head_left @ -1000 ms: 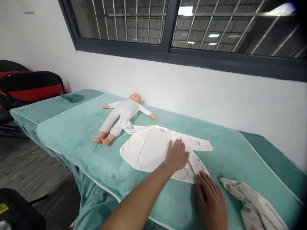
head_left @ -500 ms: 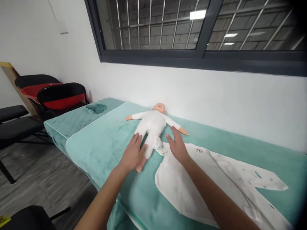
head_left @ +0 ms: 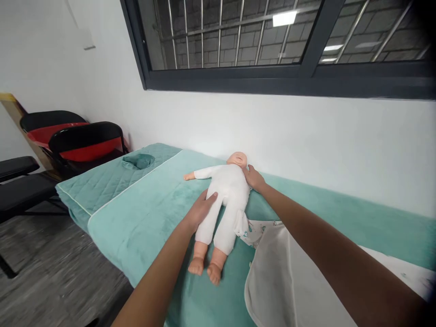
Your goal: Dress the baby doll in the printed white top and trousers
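1. Cups white cloth-bodied doll at hip with left hand and shoulder with right hand; cannot tell how tightly, with fingers partly hidden.
2. Lies on teal plush-covered bed, beside white cloth garment.
3. Looks light, soft, floppy-limbed; best held round torso, supporting stiffer head.

Left hand lifted off white garment, now set on doll's hip, thumb on top. Right hand, earlier at garment's edge, then raised above it, now brought to doll's shoulder. Doll's outstretched arm on that side now hidden. Bunched patterned cloth gone from view.
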Action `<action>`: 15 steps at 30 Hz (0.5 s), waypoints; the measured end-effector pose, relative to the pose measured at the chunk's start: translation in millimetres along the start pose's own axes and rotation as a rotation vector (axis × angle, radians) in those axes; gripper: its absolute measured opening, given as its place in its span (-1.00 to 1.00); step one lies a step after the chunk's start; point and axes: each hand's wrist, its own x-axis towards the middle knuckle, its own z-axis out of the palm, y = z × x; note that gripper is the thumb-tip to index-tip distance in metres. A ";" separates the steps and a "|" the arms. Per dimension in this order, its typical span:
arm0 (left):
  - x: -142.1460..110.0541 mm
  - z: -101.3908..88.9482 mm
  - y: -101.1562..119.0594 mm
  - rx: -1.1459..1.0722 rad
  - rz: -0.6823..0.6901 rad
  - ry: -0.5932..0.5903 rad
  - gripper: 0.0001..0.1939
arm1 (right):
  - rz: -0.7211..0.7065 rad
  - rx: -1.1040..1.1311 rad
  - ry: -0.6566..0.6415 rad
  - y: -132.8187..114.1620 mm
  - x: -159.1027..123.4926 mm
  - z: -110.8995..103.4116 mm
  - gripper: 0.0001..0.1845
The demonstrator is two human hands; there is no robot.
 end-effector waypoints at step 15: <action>-54.8 -49.4 120.2 -0.195 0.010 0.000 -0.30 | -0.126 0.352 -0.112 -105.6 -30.0 -53.0 -0.12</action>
